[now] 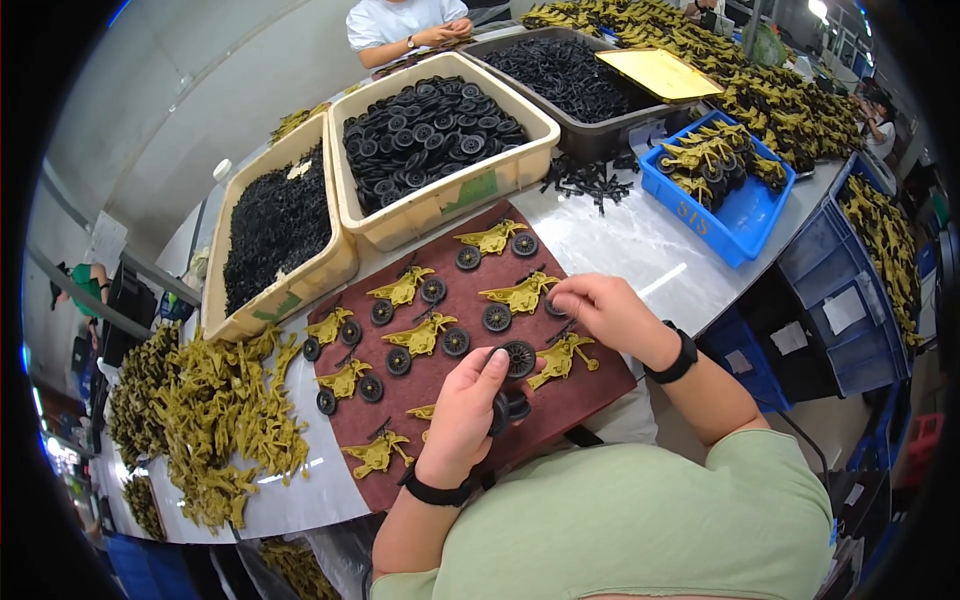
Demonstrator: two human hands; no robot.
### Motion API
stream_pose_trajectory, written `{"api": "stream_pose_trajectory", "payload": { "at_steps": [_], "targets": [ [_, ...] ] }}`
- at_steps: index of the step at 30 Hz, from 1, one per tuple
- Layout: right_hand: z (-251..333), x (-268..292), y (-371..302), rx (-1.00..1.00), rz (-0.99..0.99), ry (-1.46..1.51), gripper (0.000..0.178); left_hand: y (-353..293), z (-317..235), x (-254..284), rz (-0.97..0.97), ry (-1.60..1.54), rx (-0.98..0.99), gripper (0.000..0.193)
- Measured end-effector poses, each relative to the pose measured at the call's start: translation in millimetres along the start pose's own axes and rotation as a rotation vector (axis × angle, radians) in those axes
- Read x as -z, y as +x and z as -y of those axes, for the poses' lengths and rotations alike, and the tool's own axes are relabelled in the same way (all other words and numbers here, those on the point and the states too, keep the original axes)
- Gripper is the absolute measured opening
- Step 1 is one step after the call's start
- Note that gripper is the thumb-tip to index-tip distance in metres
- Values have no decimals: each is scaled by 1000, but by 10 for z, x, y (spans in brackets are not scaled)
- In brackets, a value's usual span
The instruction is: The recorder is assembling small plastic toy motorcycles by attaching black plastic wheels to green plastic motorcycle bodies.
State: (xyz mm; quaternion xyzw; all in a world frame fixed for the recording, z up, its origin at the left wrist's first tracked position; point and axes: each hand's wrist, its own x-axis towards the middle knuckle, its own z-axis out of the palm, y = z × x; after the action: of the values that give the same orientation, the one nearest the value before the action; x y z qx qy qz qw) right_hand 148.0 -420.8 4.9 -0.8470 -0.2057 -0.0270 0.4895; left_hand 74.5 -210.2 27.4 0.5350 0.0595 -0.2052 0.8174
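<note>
On a reddish-brown mat lie several yellow plastic toy motorcycle bodies in rows, most with black spoked wheels beside or under their ends. My left hand, over the mat's near part, is closed round several black toy wheels; one shows its face above the fingers, others stick out below. With thumb and fingers pinched, my right hand grips a black toy wheel at the right end of one body, the wheel partly hidden by the fingertips. Just below that hand lies a yellow body with no wheels against it.
Behind the mat stand a cream tub of black wheels, a cream tub of small black parts and a grey tub of black parts. A blue tray is at right, yellow pieces at left. Another person sits across.
</note>
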Motion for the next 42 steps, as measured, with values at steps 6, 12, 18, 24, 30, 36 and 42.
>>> {"api": "stream_pose_trajectory", "payload": {
  "at_steps": [6,12,18,24,30,36,42],
  "targets": [
    [321,-98,-353,-206,172,449,17,47,117,-64,80,152,0,22],
    [217,158,-563,-312,-49,587,15,12,162,-45,35,378,-153,25],
    [-3,111,-728,-411,-26,172,13,-41,75,-100,-78,620,-171,27],
    [-67,15,-743,-273,-88,-29,13,-95,82,-52,-125,593,-148,27],
    [-72,-41,-733,-283,-105,-2,14,-140,83,2,-120,587,-166,26],
    [77,-129,-738,-8,-294,-339,18,-179,81,33,-111,559,-137,25],
    [511,-345,-611,-122,144,259,25,-201,55,43,-50,618,-137,25]
  ]
}}
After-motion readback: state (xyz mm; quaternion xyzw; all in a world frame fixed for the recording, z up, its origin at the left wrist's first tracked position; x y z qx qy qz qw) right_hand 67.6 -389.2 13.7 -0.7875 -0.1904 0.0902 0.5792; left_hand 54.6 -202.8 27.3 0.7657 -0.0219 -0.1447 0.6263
